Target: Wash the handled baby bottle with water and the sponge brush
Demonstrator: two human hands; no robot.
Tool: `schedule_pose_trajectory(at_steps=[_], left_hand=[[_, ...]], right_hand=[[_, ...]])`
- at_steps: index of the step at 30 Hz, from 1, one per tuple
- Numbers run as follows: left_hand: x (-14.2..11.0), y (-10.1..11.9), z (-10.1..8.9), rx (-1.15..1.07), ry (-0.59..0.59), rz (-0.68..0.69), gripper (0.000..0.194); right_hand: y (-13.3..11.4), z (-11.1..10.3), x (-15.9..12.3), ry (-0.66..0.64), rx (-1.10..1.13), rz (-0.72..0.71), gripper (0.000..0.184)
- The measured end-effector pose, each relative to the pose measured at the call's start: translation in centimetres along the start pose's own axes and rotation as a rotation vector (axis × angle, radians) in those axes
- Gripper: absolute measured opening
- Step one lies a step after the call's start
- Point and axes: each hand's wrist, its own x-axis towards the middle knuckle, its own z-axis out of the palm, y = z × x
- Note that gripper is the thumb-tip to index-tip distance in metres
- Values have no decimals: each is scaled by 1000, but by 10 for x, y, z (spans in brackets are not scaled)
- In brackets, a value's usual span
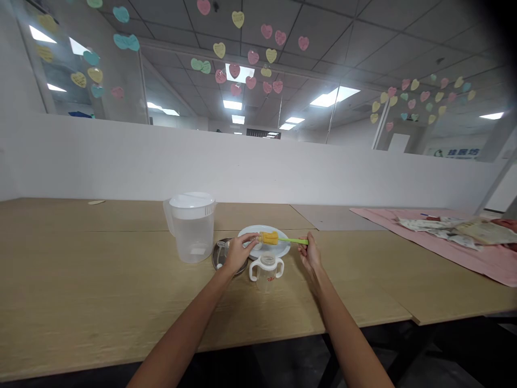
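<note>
I'm holding the sponge brush (270,237) crosswise: right hand (311,252) pinching its green handle (293,241), left hand (239,251) pinching a small clear piece (254,238) at its yellow head.

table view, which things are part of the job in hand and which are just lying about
In use, or likely so:
brush, in right hand
clear part, in left hand
bottle, plate, tray and jug, close by

Likely just lying about:
pink cloth
pile on it
pale scrap, far left
</note>
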Motion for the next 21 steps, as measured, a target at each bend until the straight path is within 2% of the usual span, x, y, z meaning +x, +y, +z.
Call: schedule_pose_trajectory(at_steps=[7,13,21], left_hand=[[1,-1,3,-134,-37,-50,28],[2,3,2,-137,-70,-39,29],[0,-2,3,-77,-126,-14,26]], right_hand=[[0,2,-2,-57,-15,-21,37],[3,3,-2,-86,12,-17,37],[4,3,0,-80,32,-31,35]])
